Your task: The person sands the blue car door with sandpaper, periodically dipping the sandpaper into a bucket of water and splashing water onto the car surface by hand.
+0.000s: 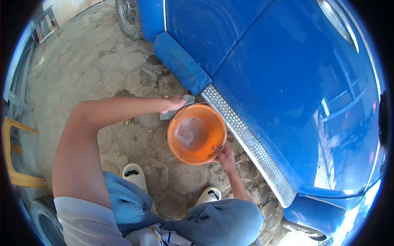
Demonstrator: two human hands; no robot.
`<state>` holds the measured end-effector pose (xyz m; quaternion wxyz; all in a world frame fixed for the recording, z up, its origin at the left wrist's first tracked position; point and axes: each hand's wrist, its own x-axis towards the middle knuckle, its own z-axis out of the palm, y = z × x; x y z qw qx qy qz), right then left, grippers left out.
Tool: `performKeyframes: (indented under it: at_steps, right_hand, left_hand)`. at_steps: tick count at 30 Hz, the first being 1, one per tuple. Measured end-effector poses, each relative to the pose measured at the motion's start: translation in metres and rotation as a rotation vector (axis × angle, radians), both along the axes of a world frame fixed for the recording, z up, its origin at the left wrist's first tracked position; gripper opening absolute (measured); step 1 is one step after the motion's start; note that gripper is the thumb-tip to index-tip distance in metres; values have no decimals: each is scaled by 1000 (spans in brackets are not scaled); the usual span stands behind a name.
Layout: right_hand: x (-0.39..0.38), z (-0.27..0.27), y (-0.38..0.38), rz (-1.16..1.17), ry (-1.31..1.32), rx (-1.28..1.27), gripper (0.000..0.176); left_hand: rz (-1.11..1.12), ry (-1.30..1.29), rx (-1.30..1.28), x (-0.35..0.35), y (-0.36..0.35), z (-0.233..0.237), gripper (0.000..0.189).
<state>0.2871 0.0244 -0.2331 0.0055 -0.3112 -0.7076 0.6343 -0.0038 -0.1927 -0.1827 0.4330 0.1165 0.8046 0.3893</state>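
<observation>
An orange bucket point(174, 143) with cloudy, slightly foamy water in it stands on the ground beside the blue car's running board. My right hand point(225, 158) grips its near right rim, thumb on the inner side. At the bucket's far left edge is my left hand point(175, 103), its fingers closed. What they hold, if anything, is hidden. A flat grey piece point(165, 116) lies under and around that hand. The bucket's thin wire handle runs along the far side of its rim.
The blue car point(266, 82), with its studded metal running board point(246, 137), fills the right side. A yellow plastic chair point(24, 180) and a tyre point(45, 217) are at left. Cream clogs point(134, 174) are on my feet, on uneven paving point(98, 78).
</observation>
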Motion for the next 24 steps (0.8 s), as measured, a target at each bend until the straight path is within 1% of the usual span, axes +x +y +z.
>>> performKeyframes:
  at_steps: [1, 2, 3, 4, 5, 6, 7, 8, 9, 10, 11, 12, 13, 15, 16, 17, 18, 19, 20, 21, 22, 23, 24]
  right_hand:
    - [-11, 4, -4, 22, -28, 24, 33]
    - [-20, 11, -4, 20, -19, -17, 40]
    - [-26, 10, 3, 28, -15, 4, 40]
    - [-32, 8, 13, 150, -106, 69, 46]
    - [-38, 5, 21, 265, -195, 133, 52]
    - [-50, 52, 2, 337, -449, 167, 60]
    - [-63, 82, -9, 322, -449, 171, 60]
    - [-72, 105, -16, 480, -685, 318, 59]
    - [-79, 117, -17, 638, -926, 461, 59]
    - [-84, 122, -14, 627, -932, 462, 59]
    - [-89, 124, -9, 962, -866, 789, 53]
    - [-95, 125, -6, 1297, -764, 1112, 57]
    - [-106, 125, -11, 1293, -771, 1112, 57]
    - [-137, 114, -29, 1603, -765, 1046, 57]
    - [-151, 109, -43, 1552, -780, 919, 52]
    - [-162, 100, -59, 1496, -787, 793, 53]
    - [-171, 78, -70, 1496, -777, 802, 53]
    - [-181, 38, -76, 1437, -841, 729, 47]
    - [-193, 8, -77, 1380, -894, 659, 41]
    - [-202, -8, -75, 1386, -867, 669, 41]
    - [-202, -24, -74, 1319, -880, 556, 33]
    - [-195, -42, -75, 1247, -896, 432, 30]
    - [-174, -82, -64, 1245, -881, 412, 30]
  left_hand:
    - [70, 42, -51, -6, -2, -2, 60]
    - [82, 43, -32, -18, -4, -5, 60]
    - [-90, -17, -56, -36, -5, -16, 62]
    - [-266, -72, -81, -50, -5, -20, 64]
    - [-266, -62, -65, -60, -3, -24, 64]
    - [-387, 17, -82, -66, 1, -23, 61]
    - [-512, 94, -104, -71, 7, -26, 57]
    - [-723, 302, -315, -93, 31, -51, 53]
    - [-737, 302, -308, -92, 35, -39, 53]
    - [-817, 426, -345, -89, 37, -18, 51]
    - [-891, 554, -383, -89, 42, -2, 49]
    - [-918, 580, -425, -92, 49, 3, 48]
    - [-921, 581, -419, -93, 47, 14, 48]
    - [-1029, 568, -471, -95, 45, 33, 49]
    - [-1022, 572, -462, -101, 48, 31, 49]
    - [-1118, 525, -523, -109, 51, 25, 51]
    - [-1212, 479, -597, -116, 49, 23, 54]
    - [-1204, 488, -619, -116, 42, 34, 54]
    - [-1137, 487, -615, -112, 30, 52, 57]
    - [-1070, 481, -605, -112, 21, 63, 59]
    - [-973, 459, -535, -116, 13, 61, 49]
    - [-983, 449, -553, -119, 5, 59, 49]
    - [-909, 391, -456, -125, 0, 56, 50]
